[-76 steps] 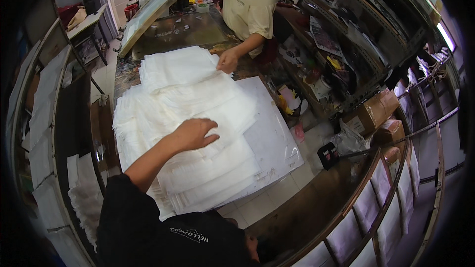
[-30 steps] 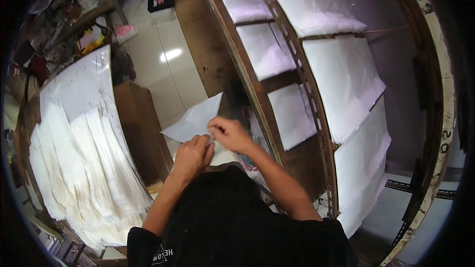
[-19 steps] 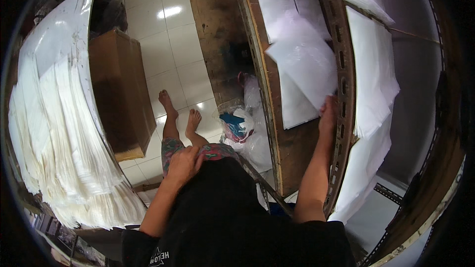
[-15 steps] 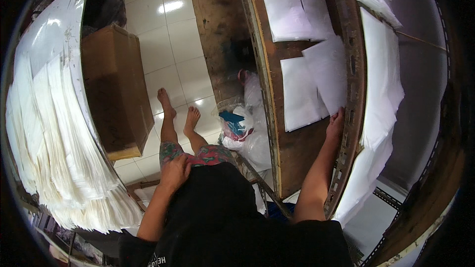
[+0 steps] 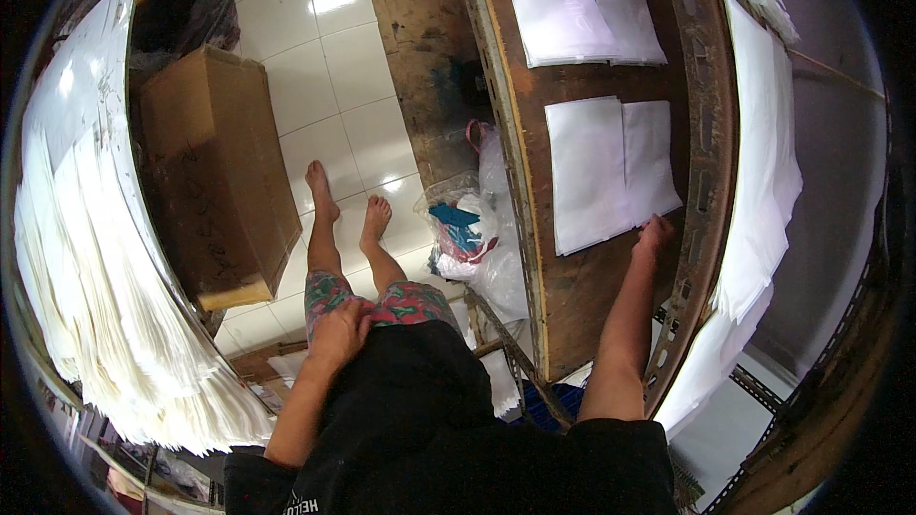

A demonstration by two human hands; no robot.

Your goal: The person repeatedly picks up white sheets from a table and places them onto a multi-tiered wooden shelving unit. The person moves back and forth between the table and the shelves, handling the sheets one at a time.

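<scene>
On the brown wooden shelf at the right, my right hand point(image 5: 653, 236) is at the near edge of a white sheet point(image 5: 651, 157), fingers bent and closed at its corner. That sheet lies flat beside a slightly larger white stack point(image 5: 587, 176), their edges meeting or overlapping a little. It looks like paper or thin plastic; I cannot tell which. My left hand point(image 5: 341, 329) rests in my lap on patterned shorts point(image 5: 420, 303), fingers curled in; what they hold, if anything, is hidden.
Farther along the shelf point(image 5: 592, 305) lie more white stacks point(image 5: 563, 24). A perforated metal rail point(image 5: 701, 124) borders it, with white sheets point(image 5: 759, 162) beyond. To the left stand a cardboard box point(image 5: 219, 172) and a tall pile of white sheets point(image 5: 119, 257). Plastic bags point(image 5: 463, 234) sit by my legs.
The sheet at my right hand was slanted and overlapping the rail side; now it lies straight and flat next to the stack. My left hand has stayed in my lap.
</scene>
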